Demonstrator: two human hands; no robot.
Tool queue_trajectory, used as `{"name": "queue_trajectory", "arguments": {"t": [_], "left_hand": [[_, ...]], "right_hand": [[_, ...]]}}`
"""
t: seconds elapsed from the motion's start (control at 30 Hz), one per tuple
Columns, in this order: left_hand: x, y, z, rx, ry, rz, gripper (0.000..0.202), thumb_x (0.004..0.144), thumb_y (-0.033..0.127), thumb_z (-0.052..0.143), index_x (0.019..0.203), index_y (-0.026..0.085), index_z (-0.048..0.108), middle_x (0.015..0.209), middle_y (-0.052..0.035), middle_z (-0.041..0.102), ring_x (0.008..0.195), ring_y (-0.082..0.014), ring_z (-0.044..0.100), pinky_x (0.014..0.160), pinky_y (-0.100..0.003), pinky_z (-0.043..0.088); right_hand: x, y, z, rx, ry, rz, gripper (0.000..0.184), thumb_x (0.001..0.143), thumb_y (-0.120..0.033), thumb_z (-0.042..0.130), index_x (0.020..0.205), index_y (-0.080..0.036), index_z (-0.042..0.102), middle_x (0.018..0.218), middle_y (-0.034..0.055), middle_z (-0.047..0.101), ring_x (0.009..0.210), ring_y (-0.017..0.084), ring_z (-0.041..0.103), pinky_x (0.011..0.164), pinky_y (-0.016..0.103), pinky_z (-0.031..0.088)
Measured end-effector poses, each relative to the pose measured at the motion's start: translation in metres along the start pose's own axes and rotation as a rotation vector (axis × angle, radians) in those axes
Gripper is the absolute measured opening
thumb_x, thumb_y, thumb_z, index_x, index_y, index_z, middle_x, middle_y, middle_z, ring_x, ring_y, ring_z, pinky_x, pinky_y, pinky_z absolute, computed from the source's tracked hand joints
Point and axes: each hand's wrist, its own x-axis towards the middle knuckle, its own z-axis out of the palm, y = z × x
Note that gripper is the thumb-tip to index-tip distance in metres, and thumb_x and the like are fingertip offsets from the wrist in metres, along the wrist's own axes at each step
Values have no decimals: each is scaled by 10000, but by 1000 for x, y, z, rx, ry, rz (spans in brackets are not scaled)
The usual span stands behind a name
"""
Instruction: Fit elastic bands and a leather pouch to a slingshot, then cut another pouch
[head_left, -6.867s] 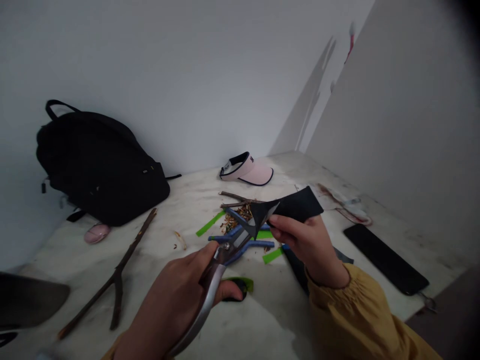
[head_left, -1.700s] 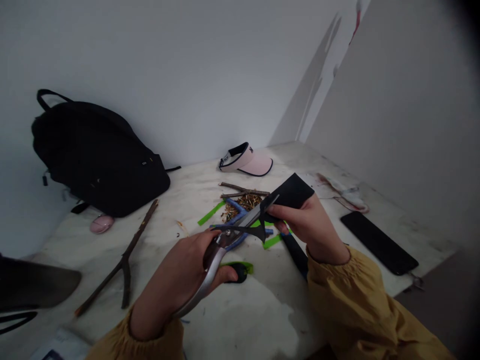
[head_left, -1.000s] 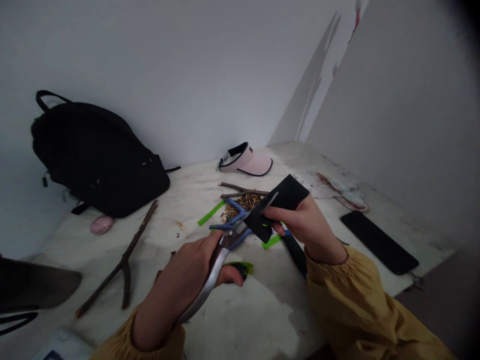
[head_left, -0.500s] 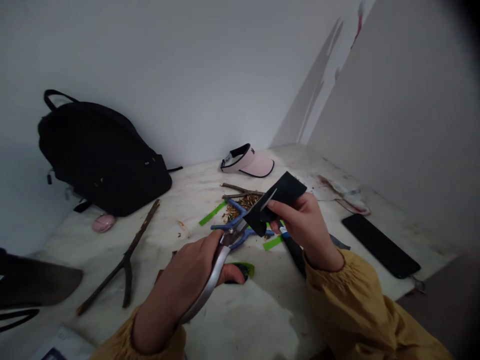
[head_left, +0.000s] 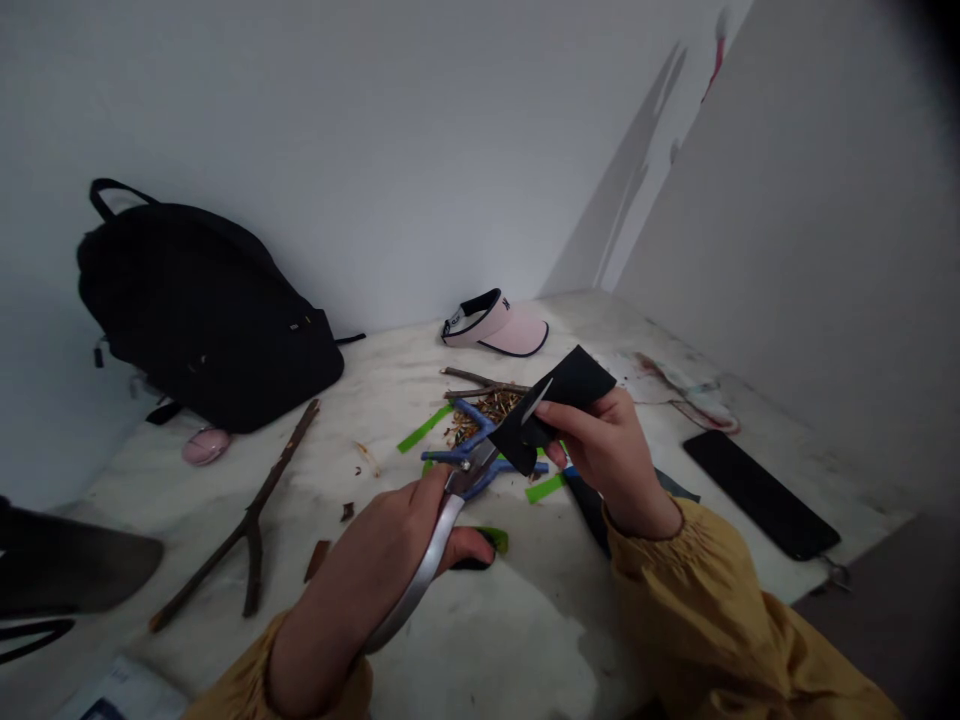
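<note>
My left hand [head_left: 375,580] is wrapped round the silver handles of a pair of shears [head_left: 450,505]. Their blades reach up and right into a black sheet piece [head_left: 559,405], which my right hand [head_left: 604,450] pinches at its lower edge. Both hands hover above a white marble tabletop [head_left: 517,620]. Under the blades lie blue strips [head_left: 469,465], green strips [head_left: 420,428] and a heap of brown chippings [head_left: 487,408] with thin twigs.
A black backpack [head_left: 202,310] leans on the wall at the back left, a pink object [head_left: 204,445] beside it. A forked stick [head_left: 247,520] lies on the left. A pink visor [head_left: 499,325] sits at the back, a black phone [head_left: 761,492] on the right.
The shears' blades have closed further into the black sheet piece, which my right hand has turned and held a little higher. A small brown chip now lies near the forked stick.
</note>
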Motion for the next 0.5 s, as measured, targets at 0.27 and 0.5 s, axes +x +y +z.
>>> {"name": "queue_trajectory", "arguments": {"t": [0.27, 0.5], "left_hand": [[-1, 4, -8, -13, -107, -69, 379, 826, 430, 630, 1076, 167, 521, 938, -71, 721, 870, -287, 699, 736, -369, 530], [0, 1, -3, -33, -61, -55, 375, 868, 460, 539, 1086, 158, 496, 975, -106, 707, 877, -289, 687, 727, -379, 522]], "right_hand": [[0, -4, -1, 7, -66, 21, 121, 754, -227, 724, 662, -158, 686, 568, -9, 669, 355, 65, 547, 326, 152, 426], [-3, 2, 4, -29, 38, -43, 219, 798, -293, 681, 632, -151, 661, 525, -11, 627, 370, 64, 533, 333, 156, 419]]}}
